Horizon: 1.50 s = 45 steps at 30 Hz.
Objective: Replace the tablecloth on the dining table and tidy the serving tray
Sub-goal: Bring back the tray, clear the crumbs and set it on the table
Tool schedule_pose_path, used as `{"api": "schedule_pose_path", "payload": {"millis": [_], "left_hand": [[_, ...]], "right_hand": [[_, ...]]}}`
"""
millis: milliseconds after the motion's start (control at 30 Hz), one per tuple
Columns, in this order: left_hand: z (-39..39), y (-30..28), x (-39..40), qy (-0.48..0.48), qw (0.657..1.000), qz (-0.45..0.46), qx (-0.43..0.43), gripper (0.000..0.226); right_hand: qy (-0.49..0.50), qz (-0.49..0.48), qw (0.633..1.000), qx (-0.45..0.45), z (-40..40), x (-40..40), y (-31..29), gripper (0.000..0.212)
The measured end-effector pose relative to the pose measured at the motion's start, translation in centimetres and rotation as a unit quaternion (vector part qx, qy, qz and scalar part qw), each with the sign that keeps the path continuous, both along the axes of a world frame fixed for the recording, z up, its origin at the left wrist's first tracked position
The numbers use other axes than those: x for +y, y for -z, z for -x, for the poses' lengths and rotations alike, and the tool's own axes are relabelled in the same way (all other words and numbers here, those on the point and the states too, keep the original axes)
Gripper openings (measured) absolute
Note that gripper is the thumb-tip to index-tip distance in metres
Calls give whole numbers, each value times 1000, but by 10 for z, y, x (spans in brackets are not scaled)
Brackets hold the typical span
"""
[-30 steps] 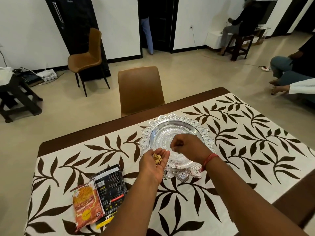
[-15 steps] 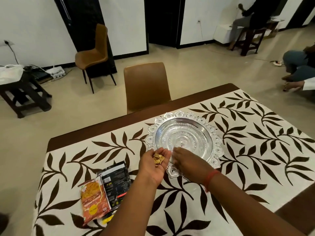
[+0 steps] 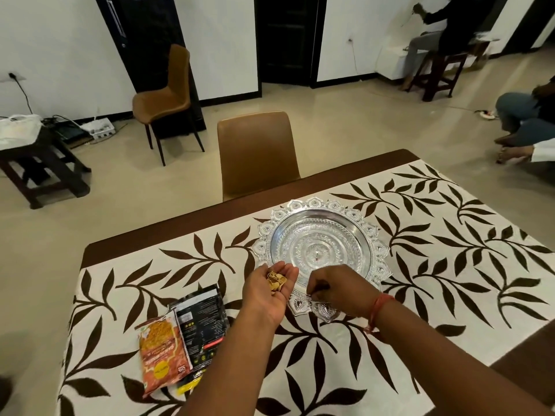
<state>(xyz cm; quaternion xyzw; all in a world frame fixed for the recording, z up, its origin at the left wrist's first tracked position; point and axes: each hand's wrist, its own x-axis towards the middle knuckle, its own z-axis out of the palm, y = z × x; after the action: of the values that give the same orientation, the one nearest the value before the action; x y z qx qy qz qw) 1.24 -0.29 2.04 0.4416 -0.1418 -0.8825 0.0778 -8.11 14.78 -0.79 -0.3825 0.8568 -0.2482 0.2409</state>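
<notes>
Tablecloth (image 3: 420, 265) with a brown leaf print lies flat across the surface, so the cloth change looks done, though I cannot tell whether this is the new one. Tray tidying is well along: the silver serving tray (image 3: 322, 223) near the far edge shows a nearly bare bowl. The left hand (image 3: 267, 292) is cupped palm up at the tray's near rim, holding a small heap of shells (image 3: 277, 282). The right hand (image 3: 336, 288) hovers over the near rim, its grip narrow as if pinching a scrap, too small to confirm. Two snack packets (image 3: 180, 340) by the near left corner probably remain to be cleared.
</notes>
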Motion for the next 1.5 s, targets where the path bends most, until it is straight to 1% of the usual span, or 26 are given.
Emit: {"api": "schedule_pose_path", "payload": {"millis": [133, 200, 300, 333, 400, 433, 467, 533, 600, 667, 700, 767, 800, 867, 900, 1000, 1033, 1067, 1100, 1133, 1200, 1267, 1367, 1400, 1467, 1500], "left_hand": [[1, -2, 1, 1, 1000, 7, -2, 38], [1, -3, 1, -2, 1000, 9, 2, 37], [4, -2, 3, -2, 1000, 19, 3, 37], [5, -2, 4, -2, 1000, 21, 4, 36], [5, 0, 7, -6, 1000, 8, 9, 35], [5, 0, 7, -9, 1000, -4, 14, 35], [5, 1, 8, -12, 1000, -17, 16, 36], [2, 0, 9, -19, 999, -38, 21, 37], [-2, -2, 10, -22, 998, -54, 34, 36], [-6, -2, 9, -24, 997, -59, 45, 35], [-8, -2, 7, -27, 997, -57, 46, 35], [-12, -1, 3, -28, 997, -53, 42, 35], [-15, 1, 1, -30, 997, -52, 40, 34], [-24, 4, -5, -38, 997, -53, 35, 33], [-29, 5, -8, -43, 997, -53, 31, 33], [-46, 12, -18, -61, 996, -60, 3, 27], [-55, 14, -22, -57, 996, -63, -7, 25], [-64, 18, -26, -49, 997, -60, -16, 26], [-77, 18, -30, -35, 998, -50, -17, 27], [-90, 20, -35, -22, 999, -35, -20, 30], [-122, 19, -43, -9, 1000, -3, -25, 35], [-162, 19, -56, -35, 998, 25, -36, 36], [-231, 13, -82, -99, 986, 94, -94, 36], [-258, 19, -93, -123, 980, 112, -113, 38], [-321, 23, -117, -164, 965, 160, -129, 39], [-344, 26, -125, -182, 960, 173, -121, 37]], "right_hand": [[-16, 19, 999, -26, 5, 0, -4, 24], [21, 44, 998, -44, 6, 0, -6, 29], [96, 165, 976, -102, 1, -8, -25, 17], [87, 198, 968, -124, 0, -14, -34, 13], [50, 211, 967, -136, 0, -25, -46, 14], [57, 201, 972, -107, 4, -29, -46, 16], [82, 179, 979, -56, 13, -31, -40, 18], [119, 72, 989, 46, 29, -27, -28, 23], [81, -58, 994, 49, 29, -20, -12, 28], [13, -120, 991, 60, 14, -15, 2, 28], [-5, -122, 990, 74, 3, -13, 8, 33], [-8, -89, 991, 100, -15, -7, 17, 46], [-18, -83, 990, 113, -21, -5, 19, 47], [-19, -80, 987, 135, -31, -3, 20, 29], [0, -56, 989, 140, -35, -3, 19, 21], [105, 97, 980, 141, -63, -13, 4, 23], [139, 151, 972, 112, -80, -21, -4, 22], [176, 195, 964, 52, -100, -32, -11, 19], [209, 229, 950, -35, -123, -47, -17, 17], [240, 260, 927, -125, -146, -62, -19, 16], [283, 307, 869, -267, -191, -92, -17, 19], [304, 320, 831, -338, -233, -122, -13, 23], [283, 317, 797, -428, -299, -168, -13, 25], [262, 305, 795, -454, -326, -184, -17, 25], [217, 263, 823, -454, -387, -213, -23, 26], [201, 240, 836, -450, -410, -225, -13, 26]]}}
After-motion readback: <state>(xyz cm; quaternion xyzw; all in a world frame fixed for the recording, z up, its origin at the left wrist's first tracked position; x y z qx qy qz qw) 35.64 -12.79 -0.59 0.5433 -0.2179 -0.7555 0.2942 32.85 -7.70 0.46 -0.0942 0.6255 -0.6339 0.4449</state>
